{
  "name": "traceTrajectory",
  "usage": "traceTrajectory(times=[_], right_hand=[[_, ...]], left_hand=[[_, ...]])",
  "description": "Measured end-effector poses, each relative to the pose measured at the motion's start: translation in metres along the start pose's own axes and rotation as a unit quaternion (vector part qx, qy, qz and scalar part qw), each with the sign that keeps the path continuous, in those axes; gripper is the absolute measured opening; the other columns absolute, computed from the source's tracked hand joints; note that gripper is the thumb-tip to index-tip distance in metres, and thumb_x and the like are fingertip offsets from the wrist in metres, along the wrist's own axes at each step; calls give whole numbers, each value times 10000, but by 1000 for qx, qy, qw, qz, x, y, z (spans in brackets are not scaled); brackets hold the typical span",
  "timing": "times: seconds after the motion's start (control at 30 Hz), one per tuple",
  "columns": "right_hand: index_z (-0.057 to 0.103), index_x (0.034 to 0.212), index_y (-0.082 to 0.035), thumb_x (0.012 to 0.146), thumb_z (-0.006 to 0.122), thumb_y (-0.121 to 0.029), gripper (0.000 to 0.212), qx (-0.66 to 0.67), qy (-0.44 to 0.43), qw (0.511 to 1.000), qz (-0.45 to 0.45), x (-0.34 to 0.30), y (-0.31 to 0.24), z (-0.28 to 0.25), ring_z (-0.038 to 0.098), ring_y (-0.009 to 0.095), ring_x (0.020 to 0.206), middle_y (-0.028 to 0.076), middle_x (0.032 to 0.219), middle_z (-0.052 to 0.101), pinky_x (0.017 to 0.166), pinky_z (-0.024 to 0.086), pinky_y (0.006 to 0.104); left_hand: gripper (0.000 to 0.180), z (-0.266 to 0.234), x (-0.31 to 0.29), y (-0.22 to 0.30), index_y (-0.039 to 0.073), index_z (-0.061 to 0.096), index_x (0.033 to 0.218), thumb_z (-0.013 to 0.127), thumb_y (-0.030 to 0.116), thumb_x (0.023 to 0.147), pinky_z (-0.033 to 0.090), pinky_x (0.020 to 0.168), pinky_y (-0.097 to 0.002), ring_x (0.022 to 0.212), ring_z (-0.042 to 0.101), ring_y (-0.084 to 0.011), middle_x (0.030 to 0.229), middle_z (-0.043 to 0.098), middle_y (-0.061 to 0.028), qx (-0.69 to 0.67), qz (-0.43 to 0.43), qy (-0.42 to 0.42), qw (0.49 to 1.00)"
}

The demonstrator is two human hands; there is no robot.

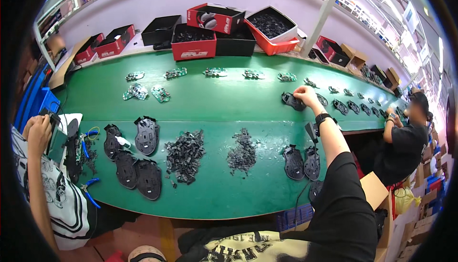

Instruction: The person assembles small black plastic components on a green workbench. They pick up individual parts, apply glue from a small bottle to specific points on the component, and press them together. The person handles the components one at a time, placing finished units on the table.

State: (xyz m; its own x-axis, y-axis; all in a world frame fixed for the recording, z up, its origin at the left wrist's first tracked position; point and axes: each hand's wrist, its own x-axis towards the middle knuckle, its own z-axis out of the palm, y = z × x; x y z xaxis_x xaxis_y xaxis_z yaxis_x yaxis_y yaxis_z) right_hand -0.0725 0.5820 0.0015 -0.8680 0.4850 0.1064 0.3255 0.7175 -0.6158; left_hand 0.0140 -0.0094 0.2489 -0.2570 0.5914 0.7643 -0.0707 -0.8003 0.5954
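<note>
Right hand [307, 95]: fingers bent and bunched at the far right part of a black mouse shell [290, 101]. Contact appears likely; cannot tell whether thumb and finger pinch the rim or only rest on it. Left hand not seen.

Key relation: shell lies under the fingertips and to their left, on the far part of the green work surface [214, 104]. Long axis slants, far left end to near right end. Right arm, extended from the near side, is the nearer one.

Surroundings, outward: a second black shell [323, 100] just right of the hand, partly hidden by the wrist; more shells in a row to its right. Green circuit board [287, 77] farther off, beyond the shell; another board [310, 82] beyond the hand. Dark device [311, 131] just left of the forearm, so little room there. Two shells [293, 162] nearer, left of the upper arm. Loose black pieces [242, 152] near and left, well apart.

Obstruction: nothing seen on top of the shell except the fingers; right-hand neighbour crowds the wrist side. Co-worker [405, 138] far right, well clear.
</note>
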Motion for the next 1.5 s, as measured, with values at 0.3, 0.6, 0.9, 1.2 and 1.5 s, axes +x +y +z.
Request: traceTrajectory(times=[0.3,0.6,0.9,1.2,1.5], right_hand=[[684,998,-54,823,670,-343,338,39,-108,991,63,-103,-91,-107,612,124,771,61,873,691,700,490,270],[648,1011,-39,662,752,-454,552,-394,-260,870,141,-315,-79,-104,654,322,828,159,871,674,740,518,400],[594,860,8,680,713,-192,294,-221,-179,959,17,-319,-111,-97,617,330,770,157,797,605,680,494,388],[702,896,-13,803,701,-247,251,127,-244,944,-182,-222,-230,-23,669,281,740,156,770,676,688,515,338],[738,801,-42,691,736,-266,250,-64,71,994,51,-36,-16,-39,675,263,666,157,725,685,674,526,337]], left_hand=[[108,-10,0,-21,78,647,899,643,181,867,508,608,-333,840,573,-214,979,576,-84,-56,-17,8,998],[111,-13,-29,-39,107,565,961,635,114,875,499,578,-344,618,574,-231,838,595,-70,-22,-55,114,992],[408,-57,-101,-146,-5,493,1225,604,132,858,493,723,-281,901,590,-169,1038,601,-121,54,-439,147,885],[402,-43,-120,-181,-57,507,1164,678,91,832,486,518,-248,568,600,-91,738,649,-75,176,-502,143,834],[252,-54,-202,-146,-28,539,1081,625,44,855,464,472,-230,608,582,-109,852,635,-70,339,-341,367,796]])
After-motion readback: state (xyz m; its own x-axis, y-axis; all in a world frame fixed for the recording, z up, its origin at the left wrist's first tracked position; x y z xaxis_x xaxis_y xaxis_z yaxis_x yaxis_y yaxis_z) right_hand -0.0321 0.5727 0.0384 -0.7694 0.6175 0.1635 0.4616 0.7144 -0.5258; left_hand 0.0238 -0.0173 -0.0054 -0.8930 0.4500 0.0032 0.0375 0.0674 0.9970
